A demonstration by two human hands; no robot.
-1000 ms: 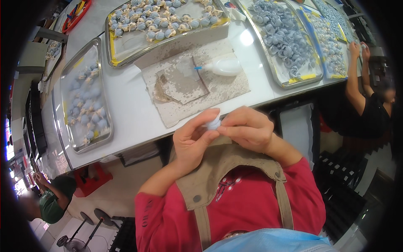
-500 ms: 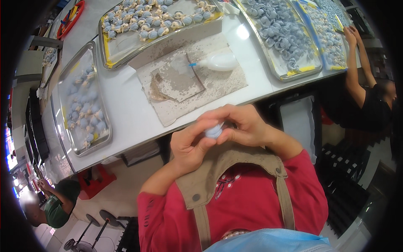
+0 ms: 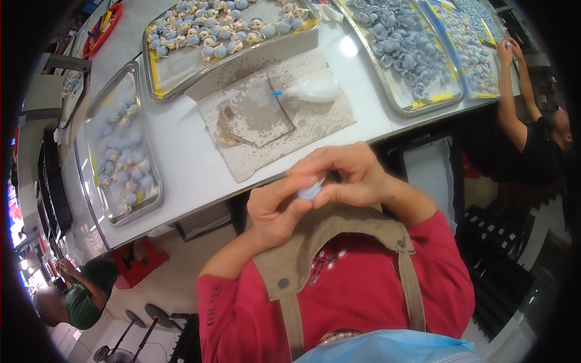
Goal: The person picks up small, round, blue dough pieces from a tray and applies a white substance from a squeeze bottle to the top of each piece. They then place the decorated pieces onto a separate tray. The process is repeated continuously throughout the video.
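Note:
Close to my apron, just off the table's near edge, I hold a small rounded pale blue figurine part between both hands. My left hand pinches it from the left with thumb and fingers. From the other side my right hand grips it, thumb low and index finger arched over the top. Fingers cover much of the piece, so its exact form is hidden. Beyond my hands a stained cardboard sheet lies on the table, bearing a white squeeze bottle with a blue tip.
A metal tray of blue-and-cream pieces lies left, and a larger tray of them behind. At the right, another tray holds loose blue shell-like parts. Co-workers sit at far right and lower left. A red stool stands below the table.
Both hands stay on the blue piece. It has turned slightly between my fingers, and my right hand has risen a little.

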